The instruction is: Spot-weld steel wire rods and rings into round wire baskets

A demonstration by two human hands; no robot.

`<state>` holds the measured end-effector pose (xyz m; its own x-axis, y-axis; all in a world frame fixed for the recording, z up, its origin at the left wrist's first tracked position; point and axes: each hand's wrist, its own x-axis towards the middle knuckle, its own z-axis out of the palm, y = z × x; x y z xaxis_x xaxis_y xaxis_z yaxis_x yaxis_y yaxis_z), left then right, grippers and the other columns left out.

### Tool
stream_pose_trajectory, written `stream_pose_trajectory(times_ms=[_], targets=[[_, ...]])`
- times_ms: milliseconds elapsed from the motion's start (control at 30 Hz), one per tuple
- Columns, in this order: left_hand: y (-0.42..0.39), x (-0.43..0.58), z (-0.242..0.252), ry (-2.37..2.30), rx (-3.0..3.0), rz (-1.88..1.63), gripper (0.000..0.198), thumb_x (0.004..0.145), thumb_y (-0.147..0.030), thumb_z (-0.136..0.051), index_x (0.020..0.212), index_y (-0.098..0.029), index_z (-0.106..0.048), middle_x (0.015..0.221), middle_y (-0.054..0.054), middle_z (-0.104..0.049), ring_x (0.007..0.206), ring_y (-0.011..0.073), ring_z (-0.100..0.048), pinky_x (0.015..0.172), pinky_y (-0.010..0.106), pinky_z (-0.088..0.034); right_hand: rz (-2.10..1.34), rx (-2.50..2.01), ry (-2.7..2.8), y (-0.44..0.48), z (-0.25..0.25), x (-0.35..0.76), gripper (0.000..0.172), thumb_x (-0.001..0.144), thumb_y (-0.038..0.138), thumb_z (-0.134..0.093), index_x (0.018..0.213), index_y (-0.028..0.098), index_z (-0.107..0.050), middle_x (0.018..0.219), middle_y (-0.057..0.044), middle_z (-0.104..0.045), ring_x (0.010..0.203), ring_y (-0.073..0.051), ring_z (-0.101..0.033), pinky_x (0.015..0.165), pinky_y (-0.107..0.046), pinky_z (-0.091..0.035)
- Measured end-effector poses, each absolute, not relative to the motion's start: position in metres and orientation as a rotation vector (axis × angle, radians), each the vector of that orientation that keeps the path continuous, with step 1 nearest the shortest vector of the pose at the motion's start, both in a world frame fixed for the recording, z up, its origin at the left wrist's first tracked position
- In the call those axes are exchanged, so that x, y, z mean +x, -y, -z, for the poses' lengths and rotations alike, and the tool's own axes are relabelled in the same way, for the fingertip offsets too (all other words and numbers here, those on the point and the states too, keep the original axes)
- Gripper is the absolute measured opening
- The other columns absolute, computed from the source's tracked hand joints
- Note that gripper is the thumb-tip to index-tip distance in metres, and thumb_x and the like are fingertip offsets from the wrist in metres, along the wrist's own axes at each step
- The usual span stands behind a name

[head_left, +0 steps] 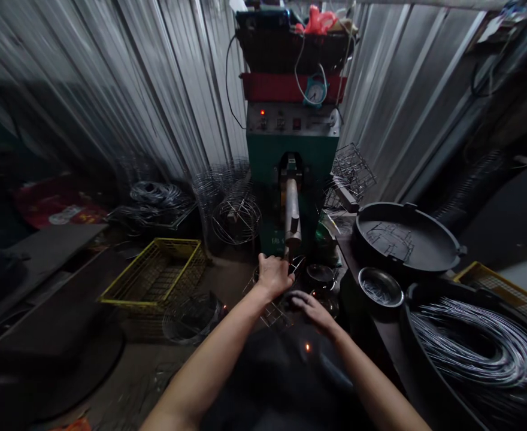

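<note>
Before corrugated walls, left hand (273,275) and right hand (309,308) grip wire mesh (276,312).

There is a single view, from a camera worn on the person's head, looking forward and down along both forearms. It sits close above the left hand (273,275) and right hand (309,306), which meet near the picture's centre. It faces a green machine (292,149) squarely, near ahead, against a corrugated metal wall (164,90). The wide lens bends the edges, taking in a yellow crate (158,274) at left and wire coils (479,341) at right.
</note>
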<state>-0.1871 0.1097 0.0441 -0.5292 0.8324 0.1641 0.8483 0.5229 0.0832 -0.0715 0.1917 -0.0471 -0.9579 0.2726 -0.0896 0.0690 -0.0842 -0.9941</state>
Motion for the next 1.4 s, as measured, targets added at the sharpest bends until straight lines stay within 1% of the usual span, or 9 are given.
stream_pose_trajectory(times_ms=[200, 367, 833, 900, 967, 1067, 1267, 1333, 1400], targets=[[-0.108, -0.187, -0.045, 2.716, -1.322, 0.215, 0.034, 0.073, -0.041, -0.044, 0.078, -0.013, -0.063, 0.08, 0.013, -0.065, 0.084, 0.0264, -0.056, 0.076, 0.041, -0.026, -1.959, -0.293, 2.14, -0.175, 0.06, -0.061, 0.033, 0.075, 0.048, -0.05, 0.084, 0.019, -0.062, 0.074, -0.001, -0.059, 0.072, -0.014, -0.053, 0.069, -0.026, -0.042], [-0.108, -0.189, -0.046, 2.727, -1.237, 0.196, 0.033, 0.072, -0.041, -0.045, 0.078, -0.014, -0.063, 0.082, 0.012, -0.066, 0.084, 0.0263, -0.056, 0.074, 0.039, -0.027, -1.99, -0.292, 2.065, -0.172, 0.066, -0.07, 0.032, 0.076, 0.047, -0.05, 0.084, 0.019, -0.063, 0.066, 0.0, -0.056, 0.063, -0.012, -0.05, 0.062, -0.024, -0.041], [-0.11, -0.196, -0.041, 2.691, -1.313, 0.203, 0.037, 0.074, -0.045, -0.044, 0.079, -0.014, -0.063, 0.08, 0.012, -0.065, 0.084, 0.0261, -0.057, 0.078, 0.042, -0.029, -1.983, -0.257, 1.994, -0.159, 0.067, -0.069, 0.032, 0.079, 0.047, -0.045, 0.085, 0.02, -0.062, 0.068, 0.0, -0.055, 0.064, -0.013, -0.049, 0.062, -0.024, -0.04], [-0.104, -0.191, -0.042, 2.701, -1.381, 0.259, 0.041, 0.074, -0.05, -0.043, 0.082, -0.015, -0.063, 0.083, 0.011, -0.065, 0.085, 0.0254, -0.057, 0.082, 0.044, -0.029, -1.859, -0.286, 2.012, -0.156, 0.069, -0.062, 0.03, 0.078, 0.045, -0.046, 0.084, 0.02, -0.062, 0.07, 0.0, -0.055, 0.065, -0.013, -0.049, 0.063, -0.024, -0.039], [-0.088, -0.181, -0.041, 2.637, -1.449, 0.392, 0.046, 0.075, -0.053, -0.041, 0.097, -0.017, -0.059, 0.095, 0.011, -0.064, 0.093, 0.025, -0.054, 0.089, 0.046, -0.027, -1.767, -0.348, 2.002, -0.155, 0.067, -0.051, 0.028, 0.077, 0.044, -0.048, 0.083, 0.02, -0.062, 0.07, -0.001, -0.056, 0.066, -0.014, -0.05, 0.064, -0.024, -0.039], [-0.047, -0.157, -0.025, 2.449, -1.473, 0.579, 0.058, 0.075, -0.053, -0.043, 0.121, -0.017, -0.044, 0.115, 0.013, -0.054, 0.109, 0.0242, -0.045, 0.098, 0.046, -0.02, -1.719, -0.525, 1.869, -0.159, 0.054, -0.035, 0.025, 0.075, 0.043, -0.051, 0.079, 0.02, -0.063, 0.071, -0.002, -0.059, 0.07, -0.016, -0.052, 0.064, -0.025, -0.04], [0.022, -0.11, 0.047, 2.167, -1.898, 0.468, 0.064, 0.073, -0.052, -0.046, 0.124, -0.014, -0.04, 0.12, 0.016, -0.051, 0.114, 0.0268, -0.042, 0.1, 0.051, -0.016, -2.058, -0.718, 1.614, -0.162, 0.011, -0.032, 0.024, 0.071, 0.04, -0.055, 0.077, 0.018, -0.061, 0.054, 0.002, -0.053, 0.046, -0.01, -0.046, 0.04, -0.02, -0.035], [0.028, -0.101, 0.065, 2.154, -1.995, 0.393, 0.059, 0.076, -0.046, -0.046, 0.125, -0.015, -0.038, 0.11, 0.014, -0.058, 0.106, 0.0248, -0.049, 0.1, 0.054, -0.015, -2.188, -0.711, 1.598, -0.159, 0.0, -0.036, 0.023, 0.069, 0.037, -0.056, 0.076, 0.016, -0.061, 0.051, 0.003, -0.053, 0.04, -0.008, -0.044, 0.036, -0.017, -0.031], [0.028, -0.094, 0.076, 2.131, -2.006, 0.382, 0.041, 0.082, -0.028, -0.042, 0.122, -0.018, -0.041, 0.088, 0.007, -0.065, 0.087, 0.0186, -0.057, 0.099, 0.055, -0.015, -2.256, -0.713, 1.609, -0.156, -0.008, -0.039, 0.021, 0.069, 0.034, -0.057, 0.076, 0.015, -0.062, 0.05, 0.003, -0.054, 0.037, -0.006, -0.044, 0.032, -0.015, -0.025]])
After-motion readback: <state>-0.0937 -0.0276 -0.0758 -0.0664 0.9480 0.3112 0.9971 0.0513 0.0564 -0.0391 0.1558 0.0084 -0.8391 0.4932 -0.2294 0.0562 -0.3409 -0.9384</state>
